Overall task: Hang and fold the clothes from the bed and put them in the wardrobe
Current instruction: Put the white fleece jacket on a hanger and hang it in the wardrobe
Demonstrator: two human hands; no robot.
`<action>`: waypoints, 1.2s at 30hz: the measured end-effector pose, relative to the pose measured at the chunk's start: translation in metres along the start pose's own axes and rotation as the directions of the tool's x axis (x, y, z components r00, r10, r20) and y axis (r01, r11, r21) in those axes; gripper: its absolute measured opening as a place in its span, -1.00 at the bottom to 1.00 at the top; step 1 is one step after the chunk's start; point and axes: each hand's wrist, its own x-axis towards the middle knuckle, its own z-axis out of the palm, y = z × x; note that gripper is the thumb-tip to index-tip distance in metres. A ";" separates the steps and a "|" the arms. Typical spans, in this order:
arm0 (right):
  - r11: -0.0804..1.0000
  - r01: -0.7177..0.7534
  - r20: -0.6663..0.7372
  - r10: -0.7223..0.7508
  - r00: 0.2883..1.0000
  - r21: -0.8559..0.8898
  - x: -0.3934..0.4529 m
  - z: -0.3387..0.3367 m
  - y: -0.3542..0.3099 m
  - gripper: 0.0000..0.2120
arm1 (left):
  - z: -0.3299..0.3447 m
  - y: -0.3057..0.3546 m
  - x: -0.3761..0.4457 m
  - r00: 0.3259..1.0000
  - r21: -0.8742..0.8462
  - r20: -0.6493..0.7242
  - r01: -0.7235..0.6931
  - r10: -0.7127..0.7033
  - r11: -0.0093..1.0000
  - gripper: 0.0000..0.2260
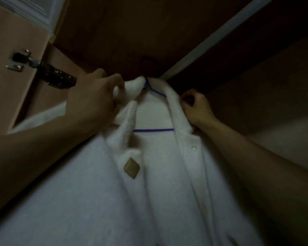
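In the head view, a white fuzzy coat [158, 183] is hanging on a blue wire hanger [154, 92] inside the dark wooden wardrobe [114, 32], the hanger's hook sitting just under the wardrobe's top panel. The left hand [94, 98] is reaching in at the coat's left collar, its fingers [117, 82] curling round the fluffy fabric and pinching it. The right hand [196, 107] is sitting against the coat's right collar, its fingers curled in and gripping the collar's edge. A gold square button [131, 168] is showing on the coat's left front below the collar, and a small round snap [193, 148] is showing on the right front. To the left of the coat, a metal hinge [43, 68] is joining the wardrobe door [12, 50] to the wardrobe's side. To the right of the coat, a pale rail [212, 38] is running diagonally upward.
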 end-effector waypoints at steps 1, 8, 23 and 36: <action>1.000 -0.008 -0.010 0.008 1.000 0.024 -0.002 0.004 0.008 -0.90 | 0.006 0.002 -0.002 1.000 0.019 -0.002 0.000 0.000 1.000 -0.75; 0.987 -0.071 -0.027 0.076 0.997 0.142 -0.031 0.017 0.061 -0.92 | 0.029 0.025 -0.011 0.994 0.057 0.050 -0.104 0.102 0.993 -0.74; 0.986 -0.164 0.073 0.161 0.984 0.032 -0.075 -0.006 0.038 -0.66 | -0.002 0.054 -0.055 0.946 0.160 0.325 -0.060 0.005 0.985 -0.36; 0.880 0.039 0.252 0.093 0.963 -0.473 -0.202 -0.015 0.060 -0.28 | -0.009 0.047 -0.101 0.822 0.324 0.570 -0.245 0.018 0.914 -0.28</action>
